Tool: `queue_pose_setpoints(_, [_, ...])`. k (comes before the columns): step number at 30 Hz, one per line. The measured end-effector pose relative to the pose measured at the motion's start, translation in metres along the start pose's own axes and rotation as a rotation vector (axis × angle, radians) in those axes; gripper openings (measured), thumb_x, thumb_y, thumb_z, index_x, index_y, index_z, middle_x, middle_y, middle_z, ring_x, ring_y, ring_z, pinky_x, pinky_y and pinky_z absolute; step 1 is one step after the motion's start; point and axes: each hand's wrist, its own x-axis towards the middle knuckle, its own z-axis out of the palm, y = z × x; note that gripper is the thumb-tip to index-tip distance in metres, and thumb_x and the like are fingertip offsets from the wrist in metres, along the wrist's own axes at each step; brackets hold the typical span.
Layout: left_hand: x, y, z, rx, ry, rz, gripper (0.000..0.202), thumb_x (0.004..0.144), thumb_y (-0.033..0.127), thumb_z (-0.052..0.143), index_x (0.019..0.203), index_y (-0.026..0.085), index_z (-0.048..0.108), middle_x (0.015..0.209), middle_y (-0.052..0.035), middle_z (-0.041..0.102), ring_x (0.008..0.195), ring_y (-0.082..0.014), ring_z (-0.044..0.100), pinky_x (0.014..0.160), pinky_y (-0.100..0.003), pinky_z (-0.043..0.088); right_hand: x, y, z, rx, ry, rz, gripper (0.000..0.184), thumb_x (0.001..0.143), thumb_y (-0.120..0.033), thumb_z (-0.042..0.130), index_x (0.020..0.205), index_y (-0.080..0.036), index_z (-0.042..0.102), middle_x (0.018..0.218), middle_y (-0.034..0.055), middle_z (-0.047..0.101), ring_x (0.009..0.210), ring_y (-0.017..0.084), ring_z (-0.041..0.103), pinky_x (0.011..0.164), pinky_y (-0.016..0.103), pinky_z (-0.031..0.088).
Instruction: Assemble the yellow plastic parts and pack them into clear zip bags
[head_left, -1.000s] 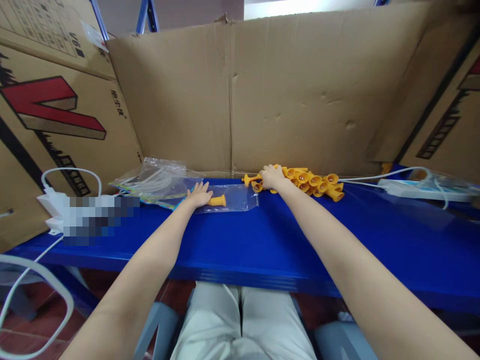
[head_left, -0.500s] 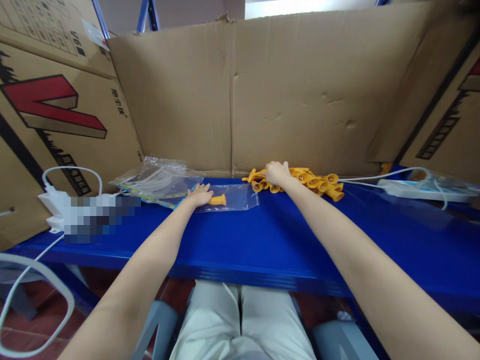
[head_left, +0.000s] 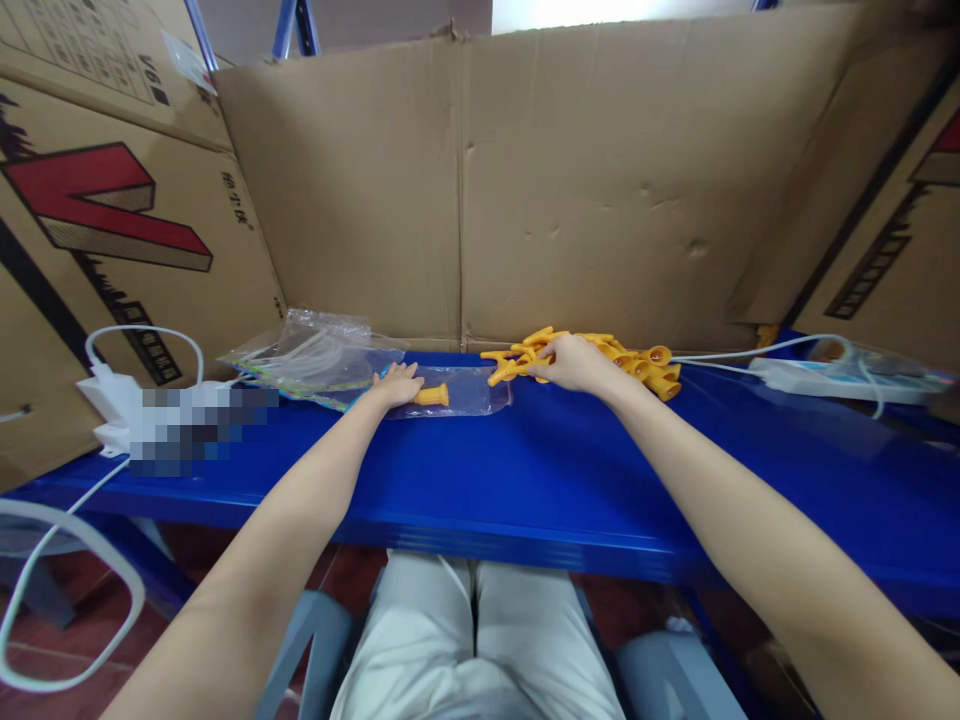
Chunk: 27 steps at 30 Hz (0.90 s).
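My left hand [head_left: 395, 386] lies with its fingers spread on a clear plastic bag [head_left: 484, 392]. Just right of those fingers, a short yellow plastic piece with a flared end [head_left: 433, 395] shows at the bag. At the left edge of a heap of yellow plastic trumpet-shaped pieces [head_left: 660, 375], my right hand [head_left: 571, 362] is closed, thumb and fingers pinching a yellow plastic piece [head_left: 504, 372] whose thin end points left. The rest of that piece is hidden by the hand and its neighbours.
More clear bags [head_left: 315, 350] lie left of my left hand. A tall cardboard sheet [head_left: 600, 180] stands behind the blue table [head_left: 465, 480]. White power strips [head_left: 817, 378] with cables lie at the right, and a white plugged device [head_left: 112, 405] at the left.
My right hand has drawn slightly nearer and turned, now pinching a yellow piece at the heap's left end, where pieces have shifted. My left hand remains on the bag.
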Motion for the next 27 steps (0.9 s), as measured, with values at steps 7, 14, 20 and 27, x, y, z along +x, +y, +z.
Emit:
queue_pose_setpoints(7, [-0.001, 0.0, 0.0, 0.018, 0.014, 0.002, 0.06, 0.087, 0.041, 0.02, 0.143, 0.02, 0.022, 0.15, -0.0047, 0.016, 0.138, -0.0234, 0.008, 0.109, -0.051, 0.013, -0.009, -0.006, 0.01, 0.103, -0.018, -0.138, 0.019, 0.075, -0.033, 0.061, 0.078, -0.018, 0.072, 0.06, 0.0013, 0.06, 0.056, 0.013, 0.052, 0.056, 0.025, 0.035])
queue_pose_setpoints(14, [-0.006, 0.001, -0.004, 0.028, -0.031, 0.058, 0.06, 0.088, 0.043, 0.017, 0.144, 0.021, 0.018, 0.151, -0.0046, 0.011, 0.139, -0.0223, 0.004, 0.108, -0.053, 0.008, -0.012, -0.022, 0.033, 0.26, -0.062, -0.059, 0.019, 0.074, -0.031, 0.063, 0.07, -0.015, 0.071, 0.057, 0.0012, 0.058, 0.057, 0.013, 0.052, 0.056, 0.026, 0.037])
queue_pose_setpoints(20, [-0.012, 0.004, -0.004, -0.006, -0.041, 0.124, 0.062, 0.088, 0.047, 0.015, 0.144, 0.021, 0.017, 0.151, -0.0057, 0.009, 0.139, -0.0228, 0.003, 0.108, -0.053, 0.003, -0.01, -0.031, 0.056, 0.312, 0.014, -0.058, 0.018, 0.075, -0.029, 0.062, 0.081, -0.016, 0.072, 0.074, 0.0066, 0.067, 0.069, 0.018, 0.059, 0.062, 0.028, 0.042])
queue_pose_setpoints(27, [-0.011, 0.003, -0.003, -0.016, -0.001, 0.121, 0.06, 0.089, 0.045, 0.013, 0.144, 0.022, 0.018, 0.15, -0.0045, 0.011, 0.139, -0.0233, 0.004, 0.108, -0.054, 0.003, -0.01, -0.032, 0.057, 0.466, -0.093, -0.131, 0.024, 0.074, -0.029, 0.065, 0.089, -0.013, 0.072, 0.07, 0.0045, 0.065, 0.061, 0.014, 0.056, 0.06, 0.027, 0.043])
